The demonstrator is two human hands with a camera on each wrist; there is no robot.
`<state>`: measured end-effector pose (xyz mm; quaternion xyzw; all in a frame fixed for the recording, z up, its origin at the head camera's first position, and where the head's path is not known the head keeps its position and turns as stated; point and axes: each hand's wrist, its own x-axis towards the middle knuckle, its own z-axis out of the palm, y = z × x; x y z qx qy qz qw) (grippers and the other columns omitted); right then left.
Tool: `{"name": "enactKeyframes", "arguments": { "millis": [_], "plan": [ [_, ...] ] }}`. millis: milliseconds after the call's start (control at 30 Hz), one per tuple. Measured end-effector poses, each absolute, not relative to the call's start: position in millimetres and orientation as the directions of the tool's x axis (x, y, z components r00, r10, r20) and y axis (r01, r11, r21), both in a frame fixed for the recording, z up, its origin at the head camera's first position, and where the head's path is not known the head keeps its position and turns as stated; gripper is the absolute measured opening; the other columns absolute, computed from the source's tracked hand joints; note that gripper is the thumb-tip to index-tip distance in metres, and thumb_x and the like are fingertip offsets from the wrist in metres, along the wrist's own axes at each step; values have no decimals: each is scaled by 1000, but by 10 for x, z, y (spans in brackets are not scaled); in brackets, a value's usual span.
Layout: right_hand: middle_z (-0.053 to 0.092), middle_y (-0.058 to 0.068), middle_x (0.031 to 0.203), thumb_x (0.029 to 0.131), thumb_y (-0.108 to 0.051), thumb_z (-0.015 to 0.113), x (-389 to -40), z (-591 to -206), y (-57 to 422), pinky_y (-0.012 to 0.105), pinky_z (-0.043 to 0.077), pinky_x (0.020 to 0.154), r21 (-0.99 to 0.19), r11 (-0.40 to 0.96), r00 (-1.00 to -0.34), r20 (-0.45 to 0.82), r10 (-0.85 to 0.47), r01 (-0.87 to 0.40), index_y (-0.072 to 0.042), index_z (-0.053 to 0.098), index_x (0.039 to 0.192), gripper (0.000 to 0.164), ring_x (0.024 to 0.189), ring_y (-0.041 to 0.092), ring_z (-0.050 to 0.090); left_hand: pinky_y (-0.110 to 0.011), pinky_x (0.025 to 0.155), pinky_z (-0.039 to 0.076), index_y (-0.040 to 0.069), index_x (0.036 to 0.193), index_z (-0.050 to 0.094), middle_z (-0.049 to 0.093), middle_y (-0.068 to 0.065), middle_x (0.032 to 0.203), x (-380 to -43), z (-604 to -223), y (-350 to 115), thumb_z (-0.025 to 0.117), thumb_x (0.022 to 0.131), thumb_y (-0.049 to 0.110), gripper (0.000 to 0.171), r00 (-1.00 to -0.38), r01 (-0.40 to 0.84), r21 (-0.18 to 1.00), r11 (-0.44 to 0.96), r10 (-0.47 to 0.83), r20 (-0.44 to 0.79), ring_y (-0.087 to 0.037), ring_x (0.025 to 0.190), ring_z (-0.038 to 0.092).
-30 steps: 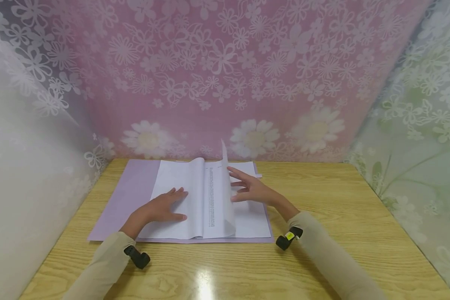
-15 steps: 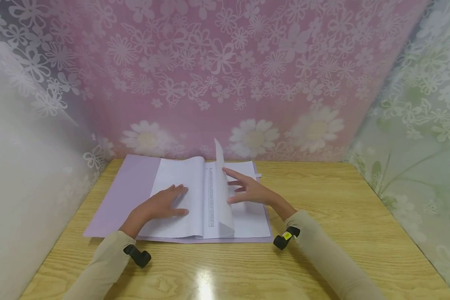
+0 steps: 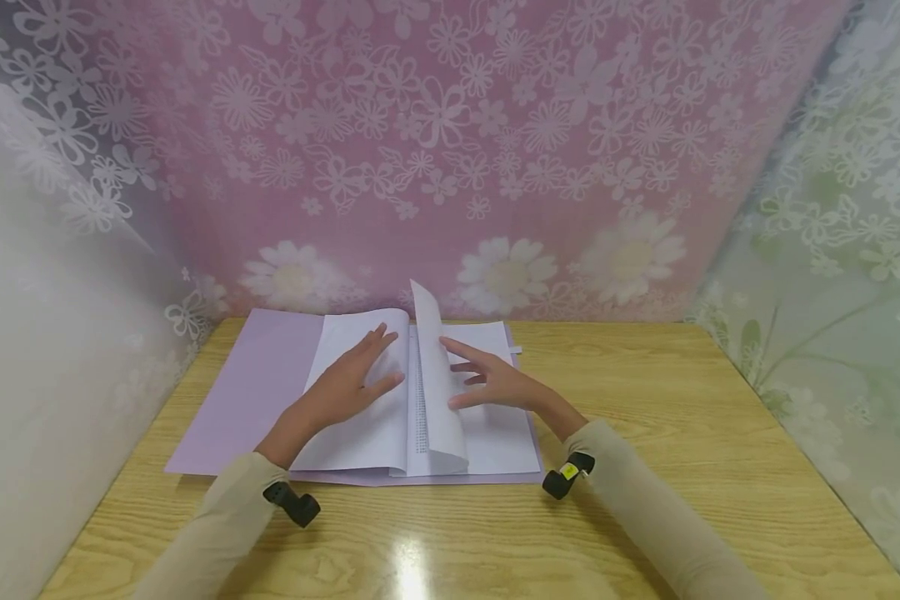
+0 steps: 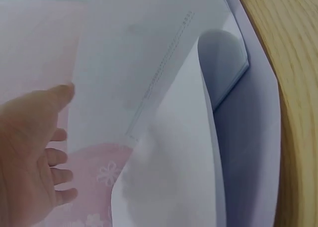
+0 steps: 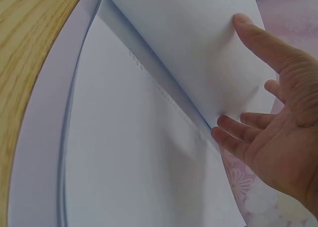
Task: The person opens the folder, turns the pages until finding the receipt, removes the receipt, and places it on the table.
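A lilac folder [image 3: 225, 392] lies spread on the table with white sheets inside it. One raised white page [image 3: 437, 392] stands up near the middle, curling to the left, with a column of small print [image 3: 421, 408] beside its base. My right hand [image 3: 498, 383] touches the right face of this page with spread fingertips; the right wrist view shows the thumb [image 5: 248, 26] and fingers extended against the paper. Over the turned left pages [image 3: 345, 446] hovers my left hand [image 3: 348, 379], its fingers straight and apart from the raised page.
The wooden table [image 3: 645, 417] extends to the right and front of the folder. A pink floral curtain [image 3: 450, 167] hangs right behind it, with pale floral cloth [image 3: 855, 333] at the sides. A small white tab [image 3: 516, 350] sticks out at the folder's right edge.
The raised page has swung leftward, with my right hand following it slightly. My left hand has lifted off the left pages and moved up and to the right.
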<state>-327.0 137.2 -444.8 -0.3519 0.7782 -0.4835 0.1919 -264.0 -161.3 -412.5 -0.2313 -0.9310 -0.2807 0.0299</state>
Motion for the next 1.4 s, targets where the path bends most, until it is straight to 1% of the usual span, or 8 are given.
{"name": "enactKeyframes", "arguments": {
  "millis": [167,333,433,667,867,1133,1300,1400],
  "plan": [
    [17,-7,172,86,-25,84,-3265,-4458,1350,57,40,116,-883,289,-673,39,-738,-369,-33,20,164,100,147,32,43,-64,123,23,24,165,16,7,-4,174,-2632,-4082,-1483,56,100,56,83,-873,485,507,713,431,229,-30,160,7],
    [16,-8,172,85,-27,85,-3244,-4449,1333,56,40,116,-876,306,-678,32,-734,-373,-33,20,164,102,148,31,43,-62,126,16,24,165,18,4,1,174,-2637,-4052,-1394,56,99,59,84,-855,515,461,722,468,222,-27,161,2],
    [16,-5,172,86,-29,84,-3239,-4453,1316,56,41,116,-876,306,-679,34,-733,-374,-31,20,164,102,147,33,43,-60,127,13,21,164,23,9,-2,173,-2639,-4037,-1361,57,98,60,84,-846,531,424,734,488,214,-28,161,3],
    [19,-2,171,86,-29,84,-3205,-4433,1281,56,42,114,-881,291,-684,49,-728,-373,-28,21,164,100,146,34,45,-60,127,12,16,162,32,21,-10,170,-2635,-4052,-1367,60,97,57,82,-840,542,356,761,508,192,-33,160,9],
    [26,2,169,86,-27,84,-3207,-4443,1278,54,45,113,-890,289,-706,50,-706,-352,-27,23,164,99,145,33,47,-60,127,14,15,160,35,25,-12,169,-2626,-4122,-1431,59,97,59,81,-868,491,376,786,477,138,-35,159,13],
    [43,12,160,89,-21,81,-3204,-4440,1262,52,48,111,-895,286,-710,47,-702,-341,-21,21,164,96,143,32,50,-60,126,15,13,160,35,26,-16,168,-2617,-4207,-1524,53,99,62,81,-893,428,408,807,447,51,-39,158,15],
    [51,15,153,91,-17,79,-3199,-4449,1259,55,47,110,-901,274,-708,52,-704,-338,-25,24,163,91,140,36,52,-60,126,16,11,160,34,25,-18,168,-2613,-4264,-1583,52,99,64,83,-902,400,423,813,431,23,-41,157,18],
    [56,15,149,92,-17,78,-3204,-4452,1262,53,48,110,-902,274,-706,47,-706,-334,-26,27,162,87,137,36,55,-60,126,17,10,160,33,23,-19,168,-2606,-4297,-1615,54,98,63,84,-904,390,431,814,427,12,-41,157,19]
  ]
}}
